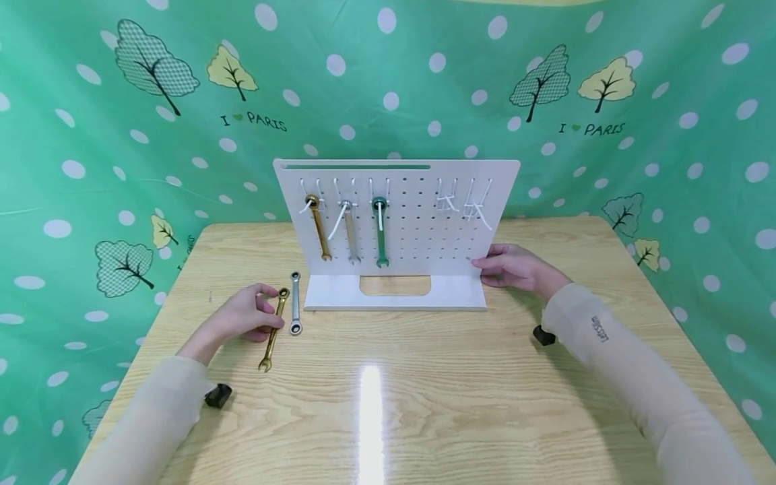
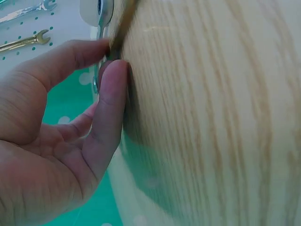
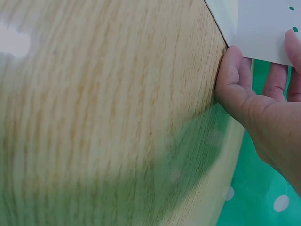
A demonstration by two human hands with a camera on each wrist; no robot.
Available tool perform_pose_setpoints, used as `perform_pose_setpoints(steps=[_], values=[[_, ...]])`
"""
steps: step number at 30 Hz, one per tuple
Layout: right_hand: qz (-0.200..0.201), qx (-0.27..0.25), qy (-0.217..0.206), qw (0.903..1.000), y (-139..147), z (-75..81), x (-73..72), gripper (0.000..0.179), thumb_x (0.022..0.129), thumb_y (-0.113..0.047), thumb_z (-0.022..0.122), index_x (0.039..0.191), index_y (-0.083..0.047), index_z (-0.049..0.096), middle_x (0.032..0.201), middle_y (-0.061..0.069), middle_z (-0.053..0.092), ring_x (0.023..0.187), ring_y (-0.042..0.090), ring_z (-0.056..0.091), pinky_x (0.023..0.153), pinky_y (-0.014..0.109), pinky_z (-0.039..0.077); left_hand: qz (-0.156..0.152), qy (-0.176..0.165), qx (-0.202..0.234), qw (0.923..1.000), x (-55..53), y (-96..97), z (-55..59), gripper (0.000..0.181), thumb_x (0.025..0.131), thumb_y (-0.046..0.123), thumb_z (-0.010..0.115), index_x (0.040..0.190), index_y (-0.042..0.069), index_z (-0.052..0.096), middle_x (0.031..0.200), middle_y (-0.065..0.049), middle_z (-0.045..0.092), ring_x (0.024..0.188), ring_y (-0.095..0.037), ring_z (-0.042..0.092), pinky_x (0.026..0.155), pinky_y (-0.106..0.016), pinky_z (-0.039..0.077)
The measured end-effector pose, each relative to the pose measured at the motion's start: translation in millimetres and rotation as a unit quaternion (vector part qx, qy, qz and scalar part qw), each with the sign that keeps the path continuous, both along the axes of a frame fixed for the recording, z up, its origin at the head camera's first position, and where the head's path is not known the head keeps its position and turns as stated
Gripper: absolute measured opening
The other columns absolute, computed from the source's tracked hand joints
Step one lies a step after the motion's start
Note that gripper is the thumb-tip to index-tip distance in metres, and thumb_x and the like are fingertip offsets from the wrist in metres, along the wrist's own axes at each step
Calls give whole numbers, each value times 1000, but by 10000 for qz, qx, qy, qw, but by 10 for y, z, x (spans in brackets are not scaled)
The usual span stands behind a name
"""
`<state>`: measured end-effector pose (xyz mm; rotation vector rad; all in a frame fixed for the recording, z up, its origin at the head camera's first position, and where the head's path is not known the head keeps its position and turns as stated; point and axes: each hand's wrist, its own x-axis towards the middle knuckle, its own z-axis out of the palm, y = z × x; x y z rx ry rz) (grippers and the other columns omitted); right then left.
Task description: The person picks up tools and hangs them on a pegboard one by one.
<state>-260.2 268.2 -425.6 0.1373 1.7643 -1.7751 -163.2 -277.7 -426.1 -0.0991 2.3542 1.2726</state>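
My left hand [image 1: 247, 313] pinches a gold combination wrench [image 1: 271, 348] by its shank, at the left of the table. The wrench slants, ring end away from me and open end nearer; in the left wrist view it is a blurred strip at the fingertips. Just right of it lies a silver double-ring wrench [image 1: 296, 303]. At the lower right edge of a white pegboard [image 1: 418, 232], my right hand [image 1: 512, 269] grips the board, thumb in front and fingers behind. Left to right, a gold wrench [image 1: 320, 232], a silver wrench [image 1: 351, 236] and a green wrench [image 1: 380, 237] hang from the board's hooks.
Two white hooks at the board's right, a left one [image 1: 447, 201] and a right one [image 1: 477, 205], hold nothing. The board stands on a white base [image 1: 333, 296] toward the back of the wooden table [image 1: 461, 404]. Behind hangs a green dotted cloth [image 1: 388, 128].
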Motion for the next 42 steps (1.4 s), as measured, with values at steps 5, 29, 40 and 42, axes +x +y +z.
perform_pose_setpoints(steps=[5, 29, 40, 42], values=[[-61, -28, -1, 10000, -6, -10, -6, 23, 96, -7, 71, 117, -14, 65, 113, 2, 73, 108, 25, 64, 96, 41, 54, 46, 29, -42, 10000, -17, -1, 11, 76, 83, 5, 80, 144, -8, 35, 105, -17, 59, 76, -21, 65, 66, -39, 63], [4, 60, 87, 9999, -13, 6, 46, 33, 97, -9, 69, 128, -10, 58, 118, 5, 70, 115, 30, 61, 98, 43, 53, 127, 281, -646, 9974, -17, -28, -45, 72, 81, 11, 79, 141, -3, 42, 107, -19, 61, 77, -23, 65, 63, -37, 63], [-58, 120, 52, 9999, -19, 5, 40, 40, 96, -10, 71, 133, -9, 56, 121, 4, 70, 116, 30, 61, 98, 43, 53, 171, 194, -440, 9987, -11, -86, -23, 72, 86, 11, 76, 145, -7, 39, 112, -22, 60, 77, -23, 66, 67, -38, 63], [-45, 109, 73, 9999, -20, 12, 46, 40, 96, -10, 71, 133, -10, 56, 121, 4, 70, 116, 29, 61, 98, 43, 52, 170, 114, -322, 9993, -13, -104, -12, 74, 86, 11, 76, 146, -8, 38, 114, -23, 60, 78, -24, 67, 69, -38, 63]])
